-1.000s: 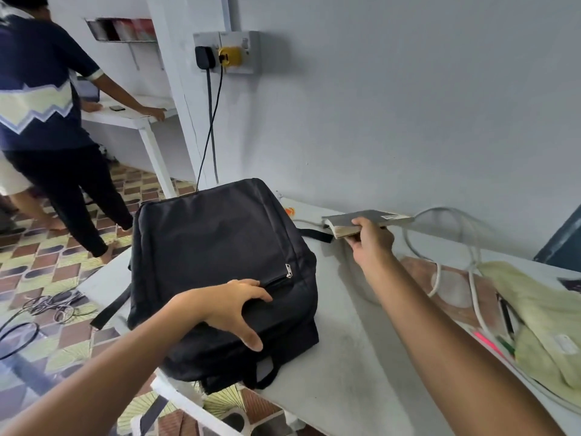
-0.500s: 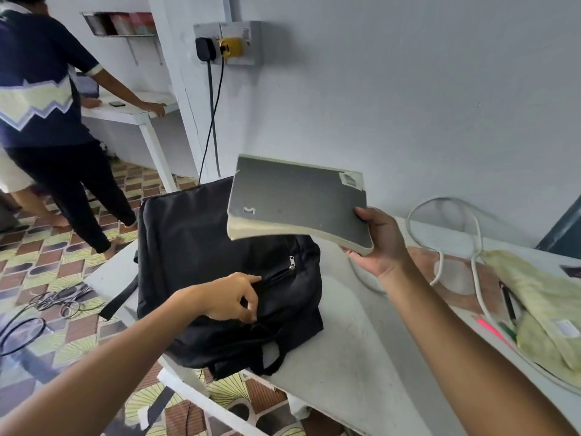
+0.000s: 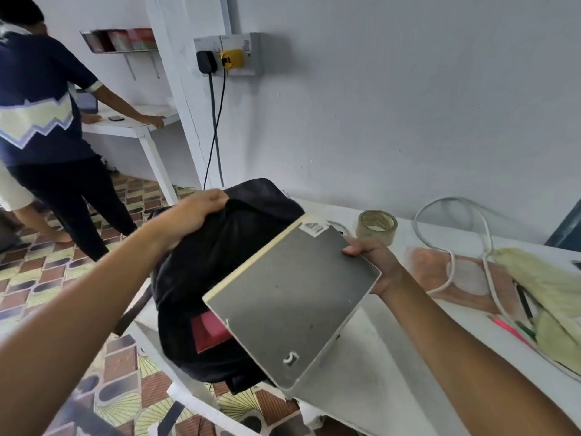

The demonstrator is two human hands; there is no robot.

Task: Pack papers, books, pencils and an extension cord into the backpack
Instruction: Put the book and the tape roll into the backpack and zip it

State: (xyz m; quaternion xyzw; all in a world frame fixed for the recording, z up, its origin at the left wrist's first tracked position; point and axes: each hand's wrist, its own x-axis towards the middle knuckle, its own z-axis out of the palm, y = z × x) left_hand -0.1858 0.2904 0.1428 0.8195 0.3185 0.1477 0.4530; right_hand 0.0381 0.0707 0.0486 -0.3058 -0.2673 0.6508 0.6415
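Hands (image 3: 201, 212) on backpack (image 3: 220, 278) and book (image 3: 292, 297)

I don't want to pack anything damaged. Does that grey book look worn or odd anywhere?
Yes, slightly. The grey book in the right hand has a chipped near corner, white scuffs on its cover, and a torn, peeling label at its far corner. Nothing else on it stands out.

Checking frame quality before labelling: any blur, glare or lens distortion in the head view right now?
Head view: motion blur smears the backpack and the left hand gripping its fabric; the grey book in the right hand is sharper. Wide-angle bending curves the table edge and wall lines. Lighting is soft and even, with no hard glare.
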